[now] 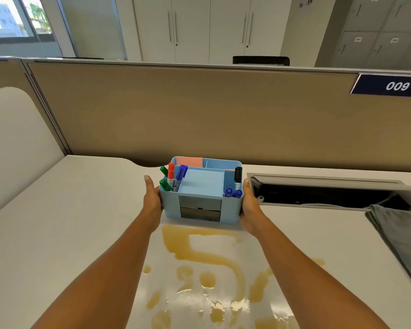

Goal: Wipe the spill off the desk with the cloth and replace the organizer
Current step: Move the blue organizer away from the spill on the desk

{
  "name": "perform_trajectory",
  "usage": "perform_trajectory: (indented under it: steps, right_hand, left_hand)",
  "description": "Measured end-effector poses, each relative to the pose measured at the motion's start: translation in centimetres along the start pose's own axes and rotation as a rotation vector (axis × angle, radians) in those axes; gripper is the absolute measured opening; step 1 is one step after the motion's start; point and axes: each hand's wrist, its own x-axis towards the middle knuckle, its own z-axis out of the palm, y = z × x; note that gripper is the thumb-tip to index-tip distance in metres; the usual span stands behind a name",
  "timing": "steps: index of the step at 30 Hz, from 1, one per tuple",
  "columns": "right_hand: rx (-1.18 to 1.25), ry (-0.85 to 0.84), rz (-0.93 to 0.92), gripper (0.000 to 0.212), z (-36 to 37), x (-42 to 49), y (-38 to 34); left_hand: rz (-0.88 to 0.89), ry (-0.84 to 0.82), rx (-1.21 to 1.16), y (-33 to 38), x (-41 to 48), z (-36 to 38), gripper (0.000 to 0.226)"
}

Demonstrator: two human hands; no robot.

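Observation:
A light blue desk organizer (201,186) with markers and sticky notes sits near the back of the white desk (69,222). My left hand (152,198) presses its left side and my right hand (250,205) presses its right side, so both grip it. A yellow-brown spill (207,257) spreads over the desk in front of the organizer and reaches its front edge. A grey cloth (399,238) lies folded at the right edge of the desk, apart from both hands.
An open cable tray (318,193) with a raised lid sits just right of the organizer. A tan partition wall (199,115) runs along the back of the desk. A second desk surface joins on the left.

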Motion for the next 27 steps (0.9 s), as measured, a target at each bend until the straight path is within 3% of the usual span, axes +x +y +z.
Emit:
perform_trajectory:
  steps: [21, 27]
  right_hand:
    - [0.068, 0.034, -0.118, 0.056, -0.1, -2.3, -2.5]
    - [0.048, 0.025, -0.141, 0.043, 0.8, -5.6, -4.1]
  left_hand:
    - [0.151, 0.008, 0.026, 2.3, -2.7, 1.6, 0.040]
    - [0.163, 0.042, 0.022, 3.2, -5.6, -0.1, 0.038]
